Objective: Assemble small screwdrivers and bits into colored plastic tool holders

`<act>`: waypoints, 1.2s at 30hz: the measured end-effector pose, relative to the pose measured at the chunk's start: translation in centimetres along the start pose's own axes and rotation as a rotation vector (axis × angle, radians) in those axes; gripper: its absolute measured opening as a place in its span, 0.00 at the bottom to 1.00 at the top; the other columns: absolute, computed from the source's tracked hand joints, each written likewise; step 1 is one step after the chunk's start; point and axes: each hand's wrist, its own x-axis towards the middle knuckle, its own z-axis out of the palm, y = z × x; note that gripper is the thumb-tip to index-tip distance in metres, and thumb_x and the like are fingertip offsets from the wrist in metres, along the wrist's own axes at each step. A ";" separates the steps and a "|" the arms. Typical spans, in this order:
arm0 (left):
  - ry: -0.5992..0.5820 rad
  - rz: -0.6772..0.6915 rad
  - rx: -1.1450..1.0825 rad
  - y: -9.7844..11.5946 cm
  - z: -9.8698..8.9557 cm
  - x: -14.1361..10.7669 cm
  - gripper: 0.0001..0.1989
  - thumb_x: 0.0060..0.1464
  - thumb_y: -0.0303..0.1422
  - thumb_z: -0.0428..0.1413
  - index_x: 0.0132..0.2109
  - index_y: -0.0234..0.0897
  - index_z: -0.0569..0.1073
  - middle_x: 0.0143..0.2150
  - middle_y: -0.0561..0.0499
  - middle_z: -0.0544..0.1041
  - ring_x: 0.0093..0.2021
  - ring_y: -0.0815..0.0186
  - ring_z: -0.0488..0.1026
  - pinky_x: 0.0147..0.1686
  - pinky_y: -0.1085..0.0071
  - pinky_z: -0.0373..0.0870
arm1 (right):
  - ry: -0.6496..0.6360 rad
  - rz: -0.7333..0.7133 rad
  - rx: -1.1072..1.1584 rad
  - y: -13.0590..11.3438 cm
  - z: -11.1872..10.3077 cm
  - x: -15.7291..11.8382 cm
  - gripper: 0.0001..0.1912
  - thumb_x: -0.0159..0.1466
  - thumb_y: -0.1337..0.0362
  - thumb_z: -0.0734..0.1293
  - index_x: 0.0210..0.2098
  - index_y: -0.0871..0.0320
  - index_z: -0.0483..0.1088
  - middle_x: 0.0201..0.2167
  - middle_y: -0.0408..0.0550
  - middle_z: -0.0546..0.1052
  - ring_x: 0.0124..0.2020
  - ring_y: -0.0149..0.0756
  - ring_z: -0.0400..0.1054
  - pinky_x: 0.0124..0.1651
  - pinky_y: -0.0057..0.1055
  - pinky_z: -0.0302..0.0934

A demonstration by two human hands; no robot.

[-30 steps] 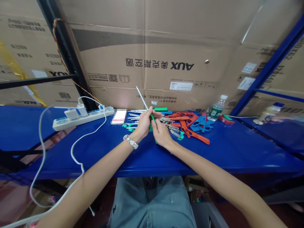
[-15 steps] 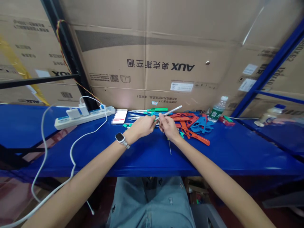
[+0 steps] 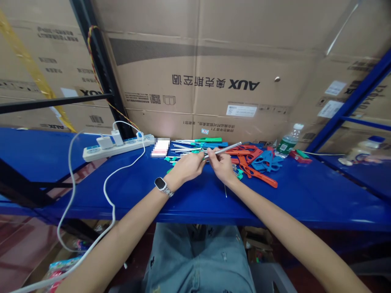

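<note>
table (image 3: pixel 195 205), rod (image 3: pixel 229 147) partly inside right hand (image 3: pixel 224 167)

The person is wearing a smartwatch (image 3: pixel 160 183) on the wrist just behind the left hand (image 3: pixel 189 165). Its rounded-rectangular face is showing black inside a pale, silvery case, and a light metallic band (image 3: pixel 167 191) with a chunky, link-like texture is circling the wrist. Below, the person is wearing faded blue-grey trousers (image 3: pixel 183 260) that are looking like denim. Small dark motifs (image 3: pixel 152 261) are dotting the cloth, along with a pale grey one (image 3: pixel 224 256) on one leg. A seam (image 3: pixel 198 272) is running down the middle, and soft creases are spreading across the lap.
</note>
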 end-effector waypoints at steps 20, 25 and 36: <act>-0.067 -0.044 0.201 -3.2 -2.1 -0.1 0.17 0.72 0.38 0.43 0.48 0.33 0.72 0.38 0.38 0.80 0.39 0.50 0.79 0.36 0.63 0.68 | -0.200 0.102 -0.119 0.9 -0.2 0.1 0.20 0.66 0.45 0.65 0.28 0.54 0.65 0.21 0.40 0.68 0.22 0.33 0.62 0.29 0.30 0.57; -0.079 -0.072 0.205 -6.1 -2.0 -1.4 0.15 0.71 0.37 0.44 0.46 0.35 0.72 0.37 0.40 0.80 0.38 0.52 0.79 0.35 0.64 0.67 | -0.438 -0.032 -0.598 1.0 0.5 -0.2 0.04 0.65 0.64 0.67 0.34 0.56 0.75 0.34 0.46 0.79 0.37 0.37 0.70 0.43 0.33 0.59; -0.139 -0.107 0.223 -5.5 -1.7 -2.5 0.15 0.72 0.37 0.43 0.47 0.34 0.72 0.36 0.41 0.80 0.37 0.53 0.79 0.36 0.64 0.68 | -0.319 -0.007 -0.461 1.6 0.0 0.6 0.07 0.66 0.62 0.68 0.34 0.58 0.75 0.31 0.48 0.78 0.34 0.38 0.70 0.41 0.35 0.62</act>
